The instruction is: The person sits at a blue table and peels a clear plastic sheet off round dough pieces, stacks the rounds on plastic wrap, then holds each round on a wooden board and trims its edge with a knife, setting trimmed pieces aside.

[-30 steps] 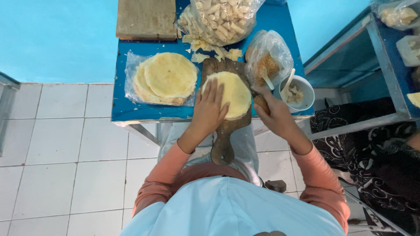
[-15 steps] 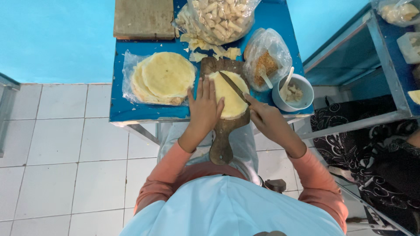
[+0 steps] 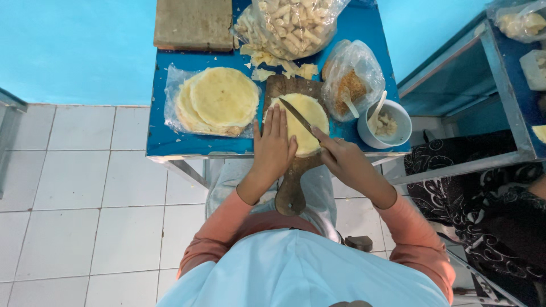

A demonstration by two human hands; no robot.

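Note:
A round pale yellow wrapper point(image 3: 310, 119) lies on a wooden cutting board point(image 3: 291, 187) whose handle points toward me. My left hand point(image 3: 274, 149) lies flat on the wrapper's left side, fingers together. My right hand point(image 3: 344, 162) grips a knife point(image 3: 298, 116), its blade laid diagonally across the wrapper, tip toward the upper left. A stack of the same round wrappers point(image 3: 219, 101) rests on clear plastic at the left of the blue table point(image 3: 165, 142).
A white bowl point(image 3: 392, 122) with a spoon and filling sits right of the board. Behind it stand a bag of brown filling point(image 3: 352, 77) and a large bag of rolled pieces point(image 3: 296, 25). A wooden block point(image 3: 193, 23) is at the far left. A blue shelf point(image 3: 506, 96) stands at right.
My right hand brought the knife over the wrapper and laid the blade diagonally across it. My left hand stays flat on the wrapper.

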